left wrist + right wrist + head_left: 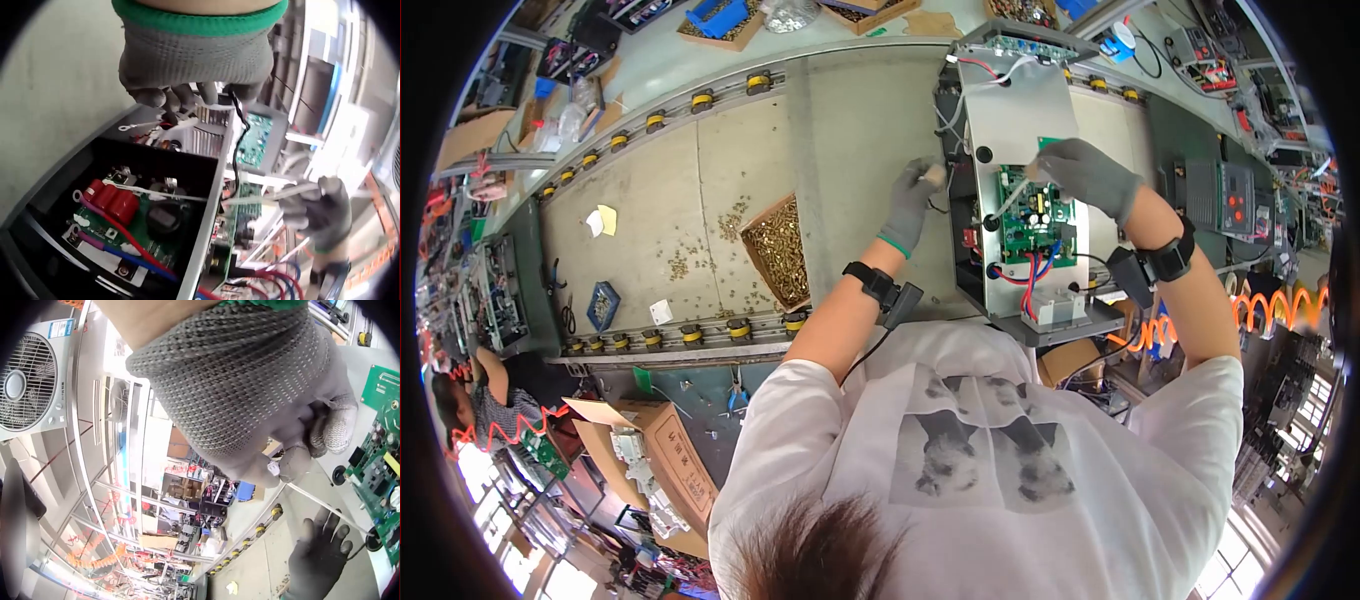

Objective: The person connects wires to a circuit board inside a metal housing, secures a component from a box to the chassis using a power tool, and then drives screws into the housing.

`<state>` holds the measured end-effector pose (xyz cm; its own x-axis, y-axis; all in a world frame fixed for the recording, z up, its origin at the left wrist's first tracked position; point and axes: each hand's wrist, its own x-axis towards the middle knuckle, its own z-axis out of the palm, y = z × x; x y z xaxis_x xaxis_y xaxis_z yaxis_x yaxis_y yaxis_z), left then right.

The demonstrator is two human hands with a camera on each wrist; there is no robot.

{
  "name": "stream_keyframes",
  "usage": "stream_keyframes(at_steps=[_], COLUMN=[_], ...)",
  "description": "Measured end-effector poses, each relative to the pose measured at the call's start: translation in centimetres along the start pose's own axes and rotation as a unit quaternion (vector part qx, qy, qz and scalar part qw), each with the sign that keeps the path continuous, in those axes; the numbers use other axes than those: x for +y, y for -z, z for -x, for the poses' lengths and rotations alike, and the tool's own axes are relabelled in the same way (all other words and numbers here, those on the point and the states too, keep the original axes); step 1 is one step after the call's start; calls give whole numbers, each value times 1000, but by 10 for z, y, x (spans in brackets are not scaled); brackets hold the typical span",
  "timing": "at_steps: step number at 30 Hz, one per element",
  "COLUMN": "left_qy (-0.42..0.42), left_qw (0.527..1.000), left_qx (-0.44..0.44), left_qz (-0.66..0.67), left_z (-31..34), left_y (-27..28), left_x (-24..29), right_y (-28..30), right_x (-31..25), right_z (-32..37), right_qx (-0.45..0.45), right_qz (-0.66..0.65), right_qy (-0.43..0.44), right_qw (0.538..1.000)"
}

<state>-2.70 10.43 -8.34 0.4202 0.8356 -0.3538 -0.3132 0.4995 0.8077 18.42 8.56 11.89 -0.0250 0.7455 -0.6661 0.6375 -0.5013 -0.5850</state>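
Observation:
An open metal chassis (1010, 110) stands before me, with a green circuit board (1025, 215) on its near part. My right hand (1090, 175) pinches the end of a white cable (328, 506) over that board. The cable runs down to a black grommet (373, 539) in the metal plate. My left hand (915, 200) is at the left side of the chassis, its fingers curled round a black twisted cable (240, 144). Inside the chassis, below the left hand, red capacitors (112, 201) sit on a board beside red wires (134, 237) and blue wires (140, 259) with ring terminals.
Left of the chassis, a cardboard box of brass-coloured screws (775, 250) sits on the bench, with loose screws scattered around it. Yellow-and-black rollers (703, 100) line the bench edges. An orange coiled hose (1280, 310) hangs at right. Another person (495, 390) is at far left.

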Motion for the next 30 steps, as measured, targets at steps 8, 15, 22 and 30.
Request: stream_keyframes(at_steps=[8, 15, 22, 30], left_qy=[-31, -83, -21, -131], left_qw=[648, 782, 998, 988], left_qx=[-122, -39, 63, 21], left_qz=[-751, -617, -22, -74], left_z=[-32, -43, -29, -18], left_y=[-34, -6, 13, -32], left_x=[3, -10, 13, 83], right_y=[13, 23, 29, 41], right_x=[11, 26, 35, -2], right_z=[-4, -10, -44, -104], right_qx=[-82, -103, -180, 151], right_qz=[-1, 23, 71, 328], right_qy=[16, 95, 247, 215], right_qw=[996, 990, 950, 907])
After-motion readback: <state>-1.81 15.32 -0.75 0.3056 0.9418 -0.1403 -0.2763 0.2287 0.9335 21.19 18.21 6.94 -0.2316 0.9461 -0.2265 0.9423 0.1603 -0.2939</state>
